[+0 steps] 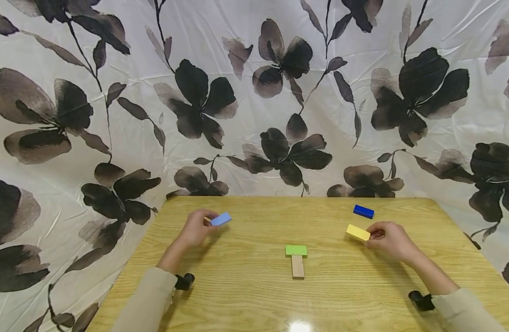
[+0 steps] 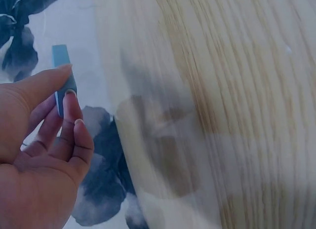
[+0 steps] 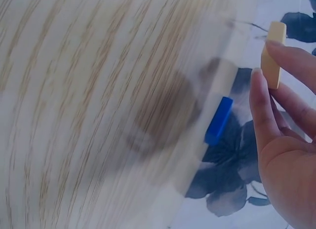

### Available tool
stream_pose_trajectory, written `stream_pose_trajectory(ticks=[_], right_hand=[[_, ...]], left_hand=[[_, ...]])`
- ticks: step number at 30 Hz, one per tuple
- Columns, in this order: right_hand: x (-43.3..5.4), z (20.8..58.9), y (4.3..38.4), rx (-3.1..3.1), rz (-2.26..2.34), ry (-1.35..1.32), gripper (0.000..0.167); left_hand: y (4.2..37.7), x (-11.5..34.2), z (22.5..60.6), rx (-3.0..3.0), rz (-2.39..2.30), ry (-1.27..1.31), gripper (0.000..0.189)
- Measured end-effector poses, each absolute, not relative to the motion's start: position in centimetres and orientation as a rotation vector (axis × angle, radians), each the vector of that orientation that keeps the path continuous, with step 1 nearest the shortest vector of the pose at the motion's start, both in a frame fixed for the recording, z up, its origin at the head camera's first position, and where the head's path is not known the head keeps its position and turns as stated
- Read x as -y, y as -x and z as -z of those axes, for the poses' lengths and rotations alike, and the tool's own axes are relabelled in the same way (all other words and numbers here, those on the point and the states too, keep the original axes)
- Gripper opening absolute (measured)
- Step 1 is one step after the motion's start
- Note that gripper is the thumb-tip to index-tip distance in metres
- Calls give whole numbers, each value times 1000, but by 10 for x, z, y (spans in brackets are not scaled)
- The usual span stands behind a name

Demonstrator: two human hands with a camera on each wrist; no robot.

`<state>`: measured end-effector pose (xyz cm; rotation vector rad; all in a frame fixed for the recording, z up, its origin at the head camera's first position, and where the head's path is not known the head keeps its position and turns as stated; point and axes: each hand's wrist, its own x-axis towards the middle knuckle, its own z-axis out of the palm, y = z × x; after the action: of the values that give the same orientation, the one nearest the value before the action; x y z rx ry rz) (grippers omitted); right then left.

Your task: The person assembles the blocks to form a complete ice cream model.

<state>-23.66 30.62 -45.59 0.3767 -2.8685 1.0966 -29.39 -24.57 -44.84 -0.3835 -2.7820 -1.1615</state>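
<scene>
My left hand [image 1: 197,228] pinches a light blue block [image 1: 221,219] between thumb and fingertips, held over the left part of the table. In the left wrist view the thumb lies across the middle of that light blue block [image 2: 61,58]. Over on the right, my right hand [image 1: 389,240] pinches a yellow block [image 1: 358,232] by its near end. The right wrist view shows the yellow block [image 3: 273,56] held upright between thumb and fingers. Between the hands, a green block [image 1: 296,251] lies crosswise at the far end of a plain wooden block [image 1: 297,267], forming a T.
A dark blue block [image 1: 364,211] lies on the wooden table [image 1: 254,299] near its back right, just beyond the right hand. Behind the table hangs a white cloth [image 1: 246,110] with dark flowers. Small black cameras sit at both wrists.
</scene>
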Motion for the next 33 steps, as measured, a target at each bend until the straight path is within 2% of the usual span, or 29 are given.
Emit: stream_pose_trajectory(ticks=[33], right_hand=[[-278, 456, 241, 2843, -1159, -479, 29]], left_hand=[[295, 191, 451, 2779, 1221, 498, 33]])
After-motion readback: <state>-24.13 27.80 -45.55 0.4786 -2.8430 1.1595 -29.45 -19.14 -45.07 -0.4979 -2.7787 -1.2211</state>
